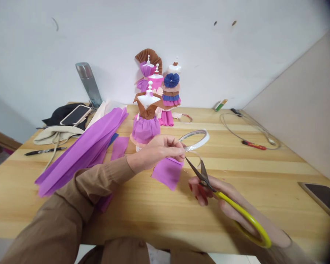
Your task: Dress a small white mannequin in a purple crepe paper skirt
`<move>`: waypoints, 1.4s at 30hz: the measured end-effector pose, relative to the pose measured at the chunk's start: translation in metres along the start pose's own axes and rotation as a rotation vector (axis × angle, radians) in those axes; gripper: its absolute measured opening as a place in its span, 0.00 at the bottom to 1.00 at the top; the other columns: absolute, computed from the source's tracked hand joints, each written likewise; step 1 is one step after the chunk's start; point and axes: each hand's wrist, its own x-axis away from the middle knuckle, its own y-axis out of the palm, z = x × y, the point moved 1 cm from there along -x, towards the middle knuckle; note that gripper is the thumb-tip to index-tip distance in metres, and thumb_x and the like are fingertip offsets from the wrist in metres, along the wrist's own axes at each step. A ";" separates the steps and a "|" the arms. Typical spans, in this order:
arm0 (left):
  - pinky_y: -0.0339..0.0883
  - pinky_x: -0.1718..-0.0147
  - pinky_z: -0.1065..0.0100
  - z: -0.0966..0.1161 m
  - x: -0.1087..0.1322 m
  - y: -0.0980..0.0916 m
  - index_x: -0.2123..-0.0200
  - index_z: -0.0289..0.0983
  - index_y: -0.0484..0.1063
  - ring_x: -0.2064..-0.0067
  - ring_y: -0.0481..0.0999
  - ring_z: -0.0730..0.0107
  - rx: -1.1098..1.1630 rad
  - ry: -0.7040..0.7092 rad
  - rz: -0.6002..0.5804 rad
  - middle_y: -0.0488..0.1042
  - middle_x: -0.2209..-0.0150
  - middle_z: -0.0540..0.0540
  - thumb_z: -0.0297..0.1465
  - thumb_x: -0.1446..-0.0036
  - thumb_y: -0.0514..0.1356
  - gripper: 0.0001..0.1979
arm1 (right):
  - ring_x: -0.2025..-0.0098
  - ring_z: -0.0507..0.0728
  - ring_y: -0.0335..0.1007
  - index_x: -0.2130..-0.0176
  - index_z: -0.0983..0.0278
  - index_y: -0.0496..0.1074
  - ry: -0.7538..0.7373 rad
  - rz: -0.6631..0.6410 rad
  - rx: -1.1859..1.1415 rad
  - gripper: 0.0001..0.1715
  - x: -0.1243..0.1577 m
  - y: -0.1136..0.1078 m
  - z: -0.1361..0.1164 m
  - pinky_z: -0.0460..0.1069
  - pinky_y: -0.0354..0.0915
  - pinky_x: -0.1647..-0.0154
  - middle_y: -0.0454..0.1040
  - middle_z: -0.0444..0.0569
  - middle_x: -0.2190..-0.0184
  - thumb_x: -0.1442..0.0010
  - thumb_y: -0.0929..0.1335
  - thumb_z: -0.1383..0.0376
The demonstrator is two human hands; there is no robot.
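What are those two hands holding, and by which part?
The right hand holds the scissors by their yellow handle. Whether the left hand holds anything can't be told.

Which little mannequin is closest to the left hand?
The white mannequin wearing the brown collar and puffy purple skirt: it stands in front, while the other mannequins stand farther back, near the pale wall.

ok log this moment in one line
left hand: pinched beside round white tape roll | right hand: holding open yellow-handled metal scissors | nearby: purple rectangular sheet
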 end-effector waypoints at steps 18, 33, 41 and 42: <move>0.66 0.64 0.70 -0.003 0.002 0.005 0.75 0.32 0.71 0.70 0.74 0.75 0.027 -0.037 -0.024 0.76 0.73 0.46 0.34 0.53 0.72 0.14 | 0.72 0.53 0.63 0.45 0.60 0.69 -0.012 0.097 -0.018 0.29 -0.019 0.009 -0.014 0.50 0.62 0.69 0.66 0.47 0.70 0.33 0.62 0.44; 0.64 0.64 0.68 -0.005 0.002 0.008 0.77 0.32 0.71 0.70 0.72 0.75 0.027 0.008 -0.040 0.74 0.74 0.48 0.33 0.52 0.70 0.13 | 0.77 0.54 0.56 0.56 0.60 0.76 0.090 0.327 0.006 0.31 -0.030 0.022 -0.015 0.49 0.54 0.79 0.56 0.42 0.81 0.42 0.67 0.38; 0.66 0.62 0.67 -0.007 -0.001 0.004 0.76 0.32 0.71 0.69 0.74 0.74 0.003 -0.012 0.025 0.76 0.74 0.47 0.30 0.54 0.69 0.10 | 0.77 0.51 0.55 0.60 0.61 0.73 0.110 0.305 0.142 0.23 -0.029 0.022 -0.011 0.48 0.55 0.78 0.60 0.43 0.76 0.38 0.67 0.45; 0.66 0.62 0.67 -0.007 -0.002 0.003 0.76 0.32 0.71 0.69 0.74 0.74 -0.007 -0.001 0.050 0.76 0.74 0.47 0.29 0.53 0.69 0.10 | 0.77 0.51 0.55 0.61 0.61 0.73 0.110 0.298 0.172 0.22 -0.028 0.020 -0.011 0.48 0.55 0.77 0.60 0.43 0.76 0.38 0.67 0.45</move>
